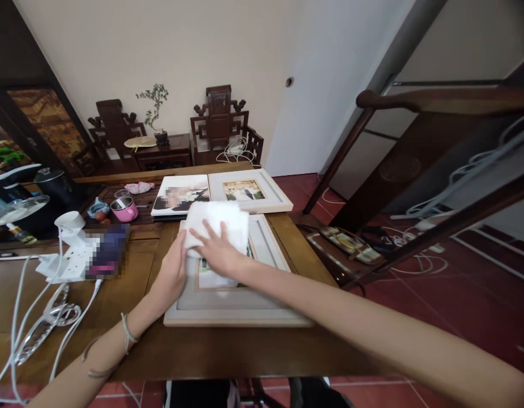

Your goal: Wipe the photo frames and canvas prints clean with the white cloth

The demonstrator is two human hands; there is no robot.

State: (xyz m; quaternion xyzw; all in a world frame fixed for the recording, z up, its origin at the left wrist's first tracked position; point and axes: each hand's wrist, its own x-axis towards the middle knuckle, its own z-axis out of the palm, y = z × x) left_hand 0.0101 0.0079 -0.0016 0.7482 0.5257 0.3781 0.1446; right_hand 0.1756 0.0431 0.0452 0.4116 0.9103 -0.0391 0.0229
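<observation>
A light wooden picture frame [238, 316] lies flat near the table's front edge, its mounted photo partly covered. Over its upper left part rests a folded white cloth [214, 214]. My right hand [219, 249] presses on this cloth with the fingers spread and flat. Along the frame's left side, my left hand [173, 272] grips the edge, its fingertips close to the cloth's left border. The underside of that hand is hidden. Behind lie a second framed photo [276, 190] and a white-edged photo panel [183, 190], side by side.
On the wooden table [134, 266] to the left are a white power strip [70, 258] with cables, a shiny silver tool [53, 317], a pink mug [124, 209] and a dark kettle [55, 184]. A wooden chair [397, 164] stands close on the right.
</observation>
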